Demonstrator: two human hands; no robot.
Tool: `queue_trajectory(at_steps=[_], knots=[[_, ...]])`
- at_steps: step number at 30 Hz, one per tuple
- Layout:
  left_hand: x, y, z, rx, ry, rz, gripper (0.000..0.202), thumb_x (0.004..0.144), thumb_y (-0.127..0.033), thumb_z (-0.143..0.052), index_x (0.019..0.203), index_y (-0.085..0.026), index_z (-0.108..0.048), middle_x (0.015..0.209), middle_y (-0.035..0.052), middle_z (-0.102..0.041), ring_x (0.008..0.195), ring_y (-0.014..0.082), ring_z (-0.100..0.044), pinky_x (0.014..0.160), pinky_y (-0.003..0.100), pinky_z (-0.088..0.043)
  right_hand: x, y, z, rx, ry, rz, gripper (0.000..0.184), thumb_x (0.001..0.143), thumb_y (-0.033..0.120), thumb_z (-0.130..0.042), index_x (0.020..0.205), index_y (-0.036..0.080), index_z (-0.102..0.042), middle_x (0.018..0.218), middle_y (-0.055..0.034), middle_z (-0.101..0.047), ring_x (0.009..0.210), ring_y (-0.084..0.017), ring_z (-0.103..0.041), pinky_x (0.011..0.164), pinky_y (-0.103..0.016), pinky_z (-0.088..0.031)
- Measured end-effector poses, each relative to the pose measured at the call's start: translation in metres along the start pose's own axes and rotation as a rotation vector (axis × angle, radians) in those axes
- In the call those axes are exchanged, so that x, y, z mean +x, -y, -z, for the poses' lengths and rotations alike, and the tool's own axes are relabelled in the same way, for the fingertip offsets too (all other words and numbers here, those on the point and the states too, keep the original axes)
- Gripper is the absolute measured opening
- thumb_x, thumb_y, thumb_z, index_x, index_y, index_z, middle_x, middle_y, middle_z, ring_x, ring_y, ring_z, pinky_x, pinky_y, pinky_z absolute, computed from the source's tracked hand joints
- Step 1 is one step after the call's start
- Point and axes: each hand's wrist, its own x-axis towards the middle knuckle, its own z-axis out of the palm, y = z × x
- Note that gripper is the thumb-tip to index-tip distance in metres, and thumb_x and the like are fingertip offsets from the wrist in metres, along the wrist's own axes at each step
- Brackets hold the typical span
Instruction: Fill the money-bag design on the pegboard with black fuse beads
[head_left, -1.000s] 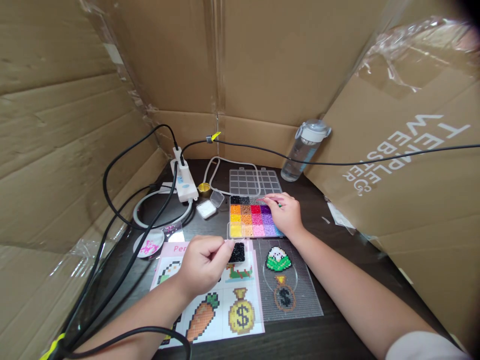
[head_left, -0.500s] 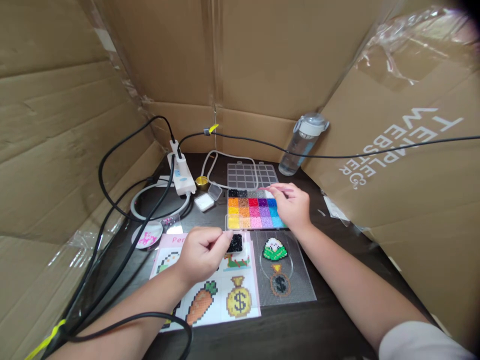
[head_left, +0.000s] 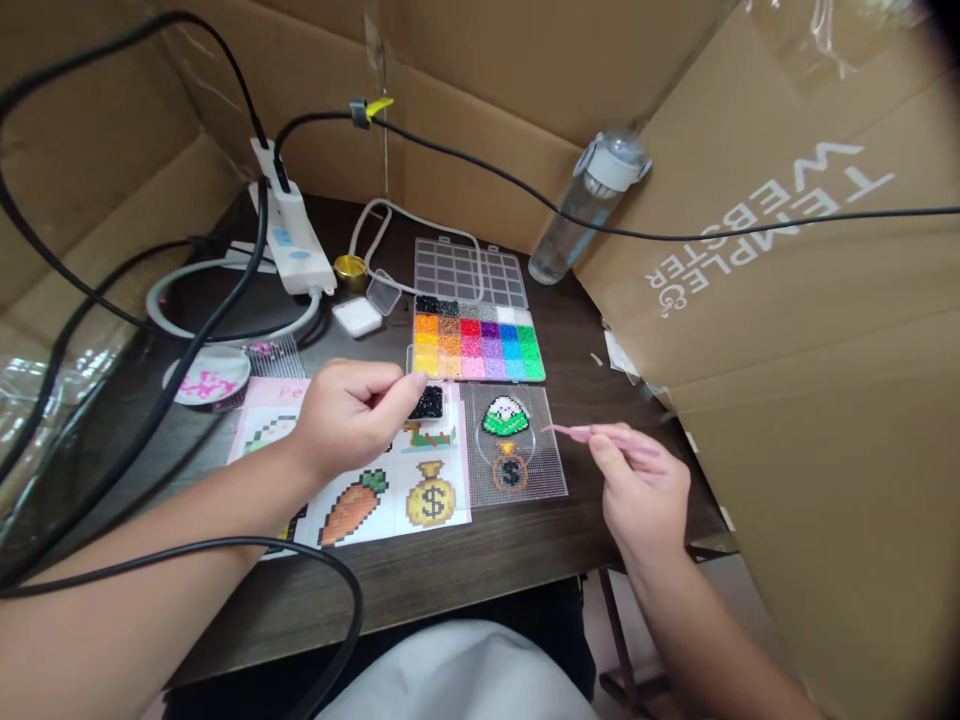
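Observation:
My left hand (head_left: 356, 410) is closed, thumb and fingers pinching a small clear box of black beads (head_left: 430, 403) above the printed pattern sheet (head_left: 397, 492). In my right hand (head_left: 646, 495) are pink tweezers (head_left: 622, 437), their tips pointing left over the right edge of the clear pegboard (head_left: 553, 476). Whether a bead sits between the tips is too small to tell. On the pegboard lie a green-and-white rice ball (head_left: 505, 416) of beads and, below it, a money bag (head_left: 510, 468) with a brown outline. The sheet shows a carrot and a yellow money bag.
Behind the pegboard stands a divided bead case (head_left: 480, 345), its lid (head_left: 465, 270) folded back. A water bottle (head_left: 585, 215) leans at the back right. At left are a power strip (head_left: 296, 235), a white dish (head_left: 232, 385) of pink beads and black cables (head_left: 199, 335). Cardboard walls surround the table.
My right hand has come back from the bead case to the right side of the pegboard, tweezers still held. The view has tilted down; my left hand keeps its grip on the small box.

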Motion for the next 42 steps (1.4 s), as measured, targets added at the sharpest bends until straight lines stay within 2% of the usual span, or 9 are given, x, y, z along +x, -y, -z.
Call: queue_trajectory(at_steps=[4, 8, 15, 23, 33, 42], knots=[[0.000, -0.001, -0.002, 0.015, 0.000, 0.002, 0.052, 0.084, -0.028, -0.056, 0.046, -0.017, -0.022, 0.046, -0.0042, -0.018, 0.043, 0.0055, -0.019, 0.041, 0.025, -0.015, -0.032, -0.014, 0.006, 0.042, 0.022, -0.036, 0.006, 0.083, 0.025, -0.072, 0.084, 0.024, -0.077, 0.076, -0.0049, -0.076, 0.073, -0.020, -0.069, 0.066, -0.035, -0.056], [0.001, -0.004, -0.001, 0.045, 0.001, 0.004, 0.051, 0.082, -0.026, -0.056, 0.046, -0.017, -0.021, 0.046, -0.0043, -0.017, 0.043, 0.0065, -0.019, 0.041, 0.027, -0.017, -0.045, -0.025, 0.007, 0.095, 0.062, -0.042, 0.007, 0.083, 0.022, -0.072, 0.086, 0.024, -0.078, 0.076, -0.0042, -0.075, 0.071, -0.018, -0.068, 0.066, -0.034, -0.055], [0.000, -0.010, -0.001, 0.018, -0.004, -0.018, 0.051, 0.080, -0.026, -0.055, 0.045, -0.017, -0.021, 0.045, -0.0038, -0.018, 0.043, 0.0073, -0.019, 0.041, 0.029, -0.016, -0.047, -0.028, 0.007, 0.102, 0.016, -0.093, 0.005, 0.082, 0.024, -0.073, 0.083, 0.022, -0.078, 0.077, -0.0045, -0.075, 0.073, -0.017, -0.068, 0.067, -0.031, -0.054], [-0.003, -0.009, -0.005, -0.020, -0.021, -0.018, 0.050, 0.080, -0.025, -0.056, 0.044, -0.018, -0.022, 0.043, -0.0038, -0.020, 0.042, 0.0070, -0.021, 0.041, 0.028, -0.017, -0.049, -0.030, 0.007, 0.018, 0.010, -0.085, 0.009, 0.080, 0.028, -0.075, 0.080, 0.019, -0.077, 0.076, -0.0053, -0.075, 0.072, -0.019, -0.069, 0.069, -0.034, -0.056], [-0.006, -0.009, -0.012, -0.065, 0.011, -0.077, 0.051, 0.080, -0.023, -0.057, 0.045, -0.018, -0.020, 0.044, -0.0039, -0.019, 0.043, 0.0067, -0.019, 0.041, 0.028, -0.015, -0.048, -0.029, 0.007, 0.042, -0.019, -0.101, 0.011, 0.077, 0.029, -0.077, 0.080, 0.018, -0.076, 0.073, -0.0049, -0.074, 0.071, -0.020, -0.070, 0.068, -0.036, -0.057], [-0.005, -0.008, -0.012, -0.064, 0.021, -0.079, 0.052, 0.082, -0.022, -0.057, 0.046, -0.018, -0.021, 0.043, -0.0042, -0.018, 0.041, 0.0069, -0.019, 0.039, 0.028, -0.015, -0.046, -0.023, 0.003, 0.093, -0.016, -0.048, 0.001, 0.078, 0.020, -0.077, 0.078, 0.020, -0.078, 0.072, -0.0036, -0.075, 0.067, -0.016, -0.068, 0.063, -0.031, -0.055]])
